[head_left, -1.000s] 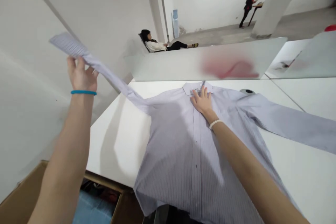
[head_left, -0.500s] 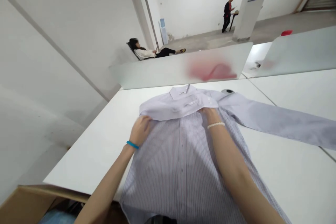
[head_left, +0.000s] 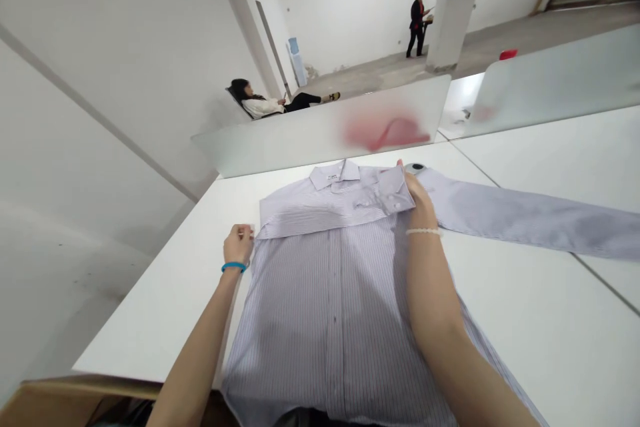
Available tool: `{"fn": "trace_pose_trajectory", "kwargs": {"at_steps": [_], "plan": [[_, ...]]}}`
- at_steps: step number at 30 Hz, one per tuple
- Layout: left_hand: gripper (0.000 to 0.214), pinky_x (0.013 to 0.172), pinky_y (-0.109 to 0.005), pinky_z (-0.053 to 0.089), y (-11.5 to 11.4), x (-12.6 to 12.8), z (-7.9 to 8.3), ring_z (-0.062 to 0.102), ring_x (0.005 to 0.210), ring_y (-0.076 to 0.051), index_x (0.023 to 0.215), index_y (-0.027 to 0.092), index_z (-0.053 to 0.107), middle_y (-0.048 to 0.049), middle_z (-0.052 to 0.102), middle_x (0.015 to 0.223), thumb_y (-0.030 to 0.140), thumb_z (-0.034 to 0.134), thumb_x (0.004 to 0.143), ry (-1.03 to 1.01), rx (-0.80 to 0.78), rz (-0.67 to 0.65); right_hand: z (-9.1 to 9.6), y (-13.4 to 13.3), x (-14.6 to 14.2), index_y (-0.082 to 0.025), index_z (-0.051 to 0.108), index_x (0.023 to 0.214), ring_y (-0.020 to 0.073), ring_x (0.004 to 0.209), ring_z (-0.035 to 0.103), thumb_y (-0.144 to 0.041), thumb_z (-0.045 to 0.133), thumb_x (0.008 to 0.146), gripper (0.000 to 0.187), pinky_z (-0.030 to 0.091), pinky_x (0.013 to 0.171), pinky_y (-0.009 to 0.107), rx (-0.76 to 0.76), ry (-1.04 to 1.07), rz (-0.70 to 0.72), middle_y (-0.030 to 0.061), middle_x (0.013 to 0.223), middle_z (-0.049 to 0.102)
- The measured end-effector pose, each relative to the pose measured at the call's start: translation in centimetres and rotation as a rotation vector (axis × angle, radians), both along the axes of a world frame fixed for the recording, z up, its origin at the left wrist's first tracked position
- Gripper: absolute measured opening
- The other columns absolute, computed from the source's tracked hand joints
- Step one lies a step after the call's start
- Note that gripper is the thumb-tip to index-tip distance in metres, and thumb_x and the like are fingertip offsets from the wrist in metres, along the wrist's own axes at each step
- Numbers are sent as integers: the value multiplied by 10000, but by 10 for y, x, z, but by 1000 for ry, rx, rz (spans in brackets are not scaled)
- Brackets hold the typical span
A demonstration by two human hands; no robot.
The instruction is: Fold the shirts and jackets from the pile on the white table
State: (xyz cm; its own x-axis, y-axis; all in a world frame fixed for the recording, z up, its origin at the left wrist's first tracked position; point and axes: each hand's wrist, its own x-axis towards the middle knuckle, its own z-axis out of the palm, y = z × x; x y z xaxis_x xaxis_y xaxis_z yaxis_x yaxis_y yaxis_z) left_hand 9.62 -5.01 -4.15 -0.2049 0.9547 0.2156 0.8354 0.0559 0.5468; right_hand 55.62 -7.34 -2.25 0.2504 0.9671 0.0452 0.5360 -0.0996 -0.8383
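A striped light-purple shirt (head_left: pixel 305 307) lies front up, collar away from me. One sleeve (head_left: pixel 310 217) is folded across the chest, its buttoned cuff (head_left: pixel 395 190) near the opposite shoulder. My right hand (head_left: pixel 419 197), with a pale beaded bracelet, is closed on that cuff; its fingers are mostly hidden behind the cloth. At the shirt's left edge, beside the sleeve fold, my left hand (head_left: pixel 239 243) has its fingers curled together. Whether it pinches any cloth is unclear. A blue band circles its wrist. The other sleeve (head_left: pixel 530 217) stretches out to the right.
A white table (head_left: pixel 165 307) bears the shirt. Frosted dividers (head_left: pixel 295 140) line its far edge. A round grey object (head_left: pixel 415 168) sits by the right shoulder. At the lower left is a cardboard box (head_left: pixel 60 400). Beyond are a seated person (head_left: pixel 260 105) and a standing person (head_left: pixel 417 20).
My left hand has moved left, off the folded sleeve to the shirt's edge. My right hand has shifted up and turned at the cuff, which now stands raised. The view has shifted slightly.
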Motion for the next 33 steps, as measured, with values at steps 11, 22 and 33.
{"fn": "trace_pose_trajectory", "kwargs": {"at_steps": [11,22,33], "plan": [[208,839,-368,461,58,44,11,625,977,-262,925,187,563,-118,664,981,330,521,779,87,-125,-73,9,-14,22,-156,413,1386,216,918,607,-245,599,777,643,477,738,274,-229,-150,36,135,1184,604],[424,857,-363,495,53,-2,15,592,1020,-227,1147,155,493,-141,569,1166,385,527,792,18,48,-41,-7,20,-22,-149,530,1247,204,1045,569,-250,542,842,418,421,887,289,-70,-236,32,115,1164,616],[671,1115,-475,196,41,27,-15,177,1404,-334,1411,131,370,-158,223,1526,524,367,867,499,-147,-389,7,15,-22,-204,635,927,138,743,580,-245,693,693,245,415,625,214,-238,-271,329,17,895,655]]}}
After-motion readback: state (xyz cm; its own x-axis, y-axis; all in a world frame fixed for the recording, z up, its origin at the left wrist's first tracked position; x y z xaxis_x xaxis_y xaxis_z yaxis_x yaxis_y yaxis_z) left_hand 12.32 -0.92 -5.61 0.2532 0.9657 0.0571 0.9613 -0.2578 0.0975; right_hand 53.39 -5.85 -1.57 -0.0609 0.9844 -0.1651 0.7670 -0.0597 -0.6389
